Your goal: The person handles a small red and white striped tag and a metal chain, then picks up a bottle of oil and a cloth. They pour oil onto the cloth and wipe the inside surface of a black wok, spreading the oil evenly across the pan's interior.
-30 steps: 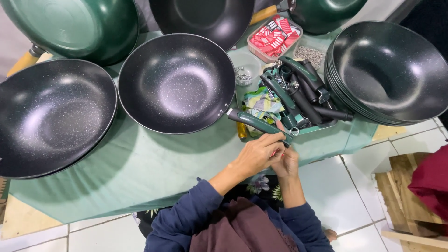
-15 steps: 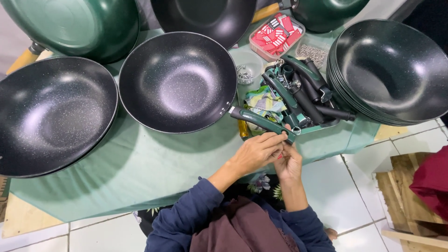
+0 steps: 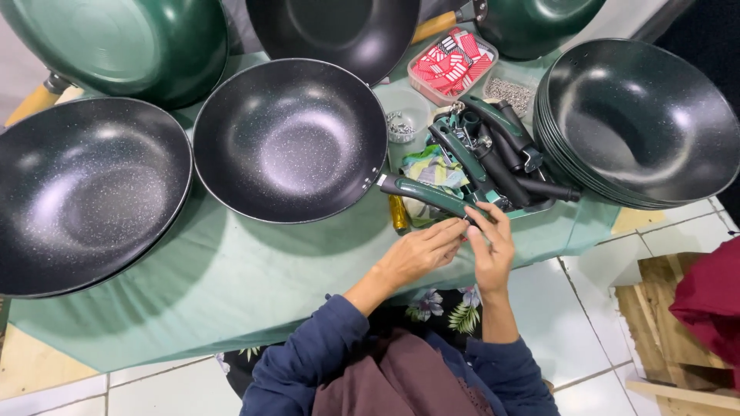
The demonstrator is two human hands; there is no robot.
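While the person leans over the table, both hands meet at the near end of a dark green handle (image 3: 426, 194) that sticks out from a black wok (image 3: 290, 140) in the middle. The left hand (image 3: 416, 253) has its fingers bent and close together, and their tips touch the end of the handle. The right hand (image 3: 489, 248) sits just to the right of it, with its fingers pinched narrow around something very small at the handle's tip; the small thing is too tiny to tell what it is. The wok sits open side up on a light green cloth (image 3: 231, 285) that covers the table. To the left of it lies a bigger black wok (image 3: 81, 192), and far left is a wok turned over so its green outside (image 3: 123, 42) shows. To the right stands a stack of black woks (image 3: 640, 123). Between the stack and the middle wok is a tray of loose handles (image 3: 493, 158), green and black, piled together. Farther away is a clear box of red and white packs (image 3: 451, 63), and near it a small round cup of tiny metal bits (image 3: 401, 123). The person wears dark blue sleeves (image 3: 308, 362). On the far right, near the floor, is a dark red cloth (image 3: 709, 300) over a wooden crate (image 3: 663, 331).
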